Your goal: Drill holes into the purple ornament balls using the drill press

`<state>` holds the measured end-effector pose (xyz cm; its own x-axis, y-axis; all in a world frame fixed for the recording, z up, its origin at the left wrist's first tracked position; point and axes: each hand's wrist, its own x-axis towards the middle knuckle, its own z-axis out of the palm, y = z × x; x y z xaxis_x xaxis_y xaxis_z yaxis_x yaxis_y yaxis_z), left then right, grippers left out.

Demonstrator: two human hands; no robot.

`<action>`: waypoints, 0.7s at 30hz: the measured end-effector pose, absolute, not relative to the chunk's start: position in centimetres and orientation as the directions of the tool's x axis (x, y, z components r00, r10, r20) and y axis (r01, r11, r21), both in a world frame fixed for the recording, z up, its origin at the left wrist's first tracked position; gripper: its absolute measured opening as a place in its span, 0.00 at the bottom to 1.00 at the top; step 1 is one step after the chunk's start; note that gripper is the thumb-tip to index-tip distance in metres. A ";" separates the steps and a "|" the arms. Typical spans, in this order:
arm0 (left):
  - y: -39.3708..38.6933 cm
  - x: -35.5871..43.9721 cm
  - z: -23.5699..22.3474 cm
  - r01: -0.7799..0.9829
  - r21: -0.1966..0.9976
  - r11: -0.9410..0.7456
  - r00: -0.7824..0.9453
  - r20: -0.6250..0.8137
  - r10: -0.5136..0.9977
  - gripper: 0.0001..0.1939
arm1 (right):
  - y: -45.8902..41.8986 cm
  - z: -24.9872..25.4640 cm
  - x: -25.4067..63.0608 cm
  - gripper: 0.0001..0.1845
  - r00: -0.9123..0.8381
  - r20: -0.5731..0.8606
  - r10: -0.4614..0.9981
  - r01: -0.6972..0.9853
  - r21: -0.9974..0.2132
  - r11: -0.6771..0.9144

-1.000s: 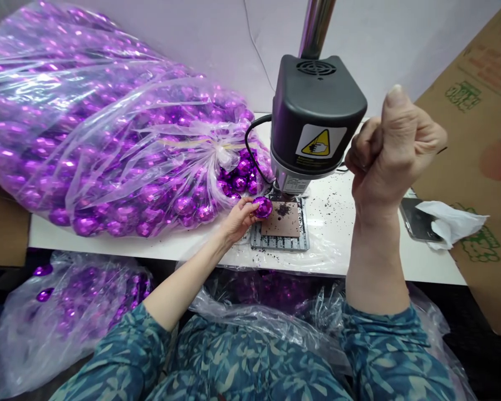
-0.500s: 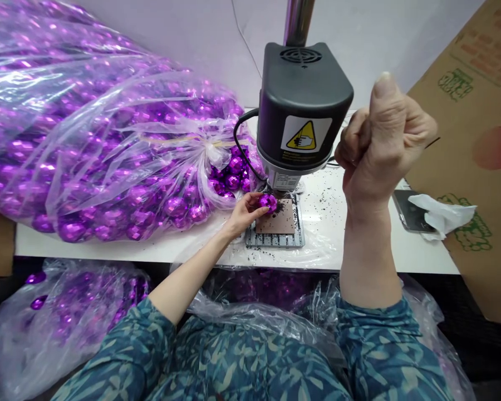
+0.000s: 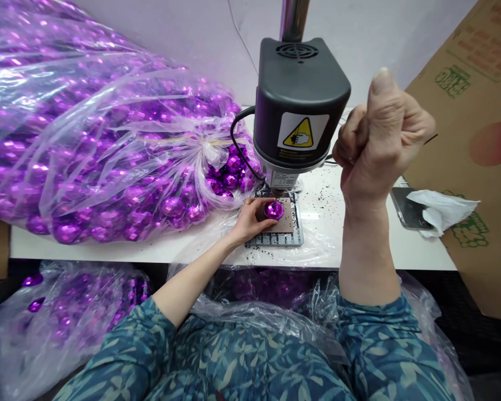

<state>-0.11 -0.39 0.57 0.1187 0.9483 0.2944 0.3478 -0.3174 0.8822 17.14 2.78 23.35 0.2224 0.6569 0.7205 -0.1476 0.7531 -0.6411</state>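
A shiny purple faceted ball [image 3: 274, 210] rests on a small flat board [image 3: 287, 224] beneath the drill press head [image 3: 300, 106]. My left hand [image 3: 250, 220] holds this ball from the left, fingers behind it and thumb in front. Just above the ball is the lower end of the drill, its tip hard to make out. To the right of the machine, my right hand [image 3: 382, 136] is raised in a closed fist. A thin dark rod tip shows beside that fist, but whatever the fingers wrap is hidden.
A big clear bag [image 3: 108, 139] of purple balls fills the left of the white table [image 3: 317, 245]. Dark crumbs surround the slotted metal base [image 3: 271, 240]. A phone [image 3: 409, 209] under white tissue [image 3: 442, 209] and a cardboard box [image 3: 480, 167] stand right. More bagged balls [image 3: 79, 301] hang below.
My left hand has moved the purple ball slightly right and toward me, onto the board under the drill. My right fist stays raised in about the same place.
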 end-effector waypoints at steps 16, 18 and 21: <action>0.0 0.4 -1.0 0.120 0.925 -0.362 0.217 0.331 0.918 0.32 | 0.8 20.7 17.4 0.38 0.265 0.793 0.549 -0.005 -0.568 0.823; 0.1 0.4 -1.1 0.112 0.926 -0.361 0.221 0.331 0.917 0.32 | 0.4 19.7 17.6 0.38 0.253 0.823 0.509 -0.035 -0.518 0.855; 0.2 0.5 -1.1 0.096 0.929 -0.357 0.230 0.328 0.916 0.32 | -0.1 18.5 18.0 0.36 0.222 0.850 0.477 -0.055 -0.478 0.877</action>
<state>0.47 0.18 -1.10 0.2297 0.9163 0.3281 0.0956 -0.3567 0.9293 17.97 -0.07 18.47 0.2224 0.4773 0.8501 -0.0547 0.8767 -0.4779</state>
